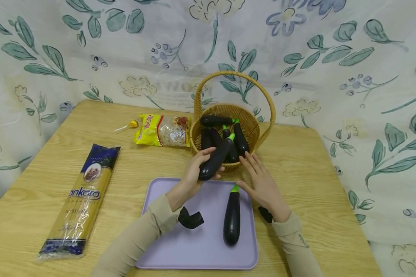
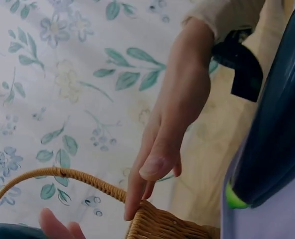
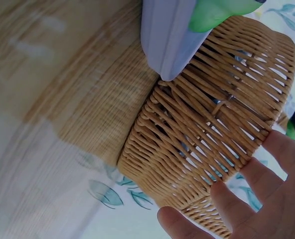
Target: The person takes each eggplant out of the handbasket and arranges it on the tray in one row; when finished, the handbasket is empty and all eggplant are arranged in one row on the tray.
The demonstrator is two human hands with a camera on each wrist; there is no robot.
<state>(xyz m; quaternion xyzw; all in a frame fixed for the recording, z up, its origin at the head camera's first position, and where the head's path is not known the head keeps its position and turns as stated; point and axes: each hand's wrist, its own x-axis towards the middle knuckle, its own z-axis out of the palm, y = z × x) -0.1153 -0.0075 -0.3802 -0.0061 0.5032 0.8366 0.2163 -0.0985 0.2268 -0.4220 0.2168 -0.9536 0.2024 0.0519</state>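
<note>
In the head view my left hand (image 1: 191,175) holds a dark purple eggplant (image 1: 215,158) with a green stem tip, tilted over the front rim of the wicker basket (image 1: 252,125). My right hand (image 1: 263,188) reaches to the basket's front right, its fingers extended. The right wrist view shows those fingers (image 3: 257,181) resting along the rim of the woven wall (image 3: 212,119). Inside the basket lie several more eggplants (image 1: 240,137). Another eggplant (image 1: 232,219) lies on the lilac tray (image 1: 194,254), stem towards the basket, close beside my right thumb.
Left of the basket lies a yellow and clear food bag (image 1: 163,130), with a lollipop (image 1: 133,124) beyond it. A long spaghetti pack (image 1: 81,204) lies on the wooden table (image 1: 131,177) at left. The basket's tall handle (image 1: 271,105) arches upward before a floral cloth (image 1: 180,46).
</note>
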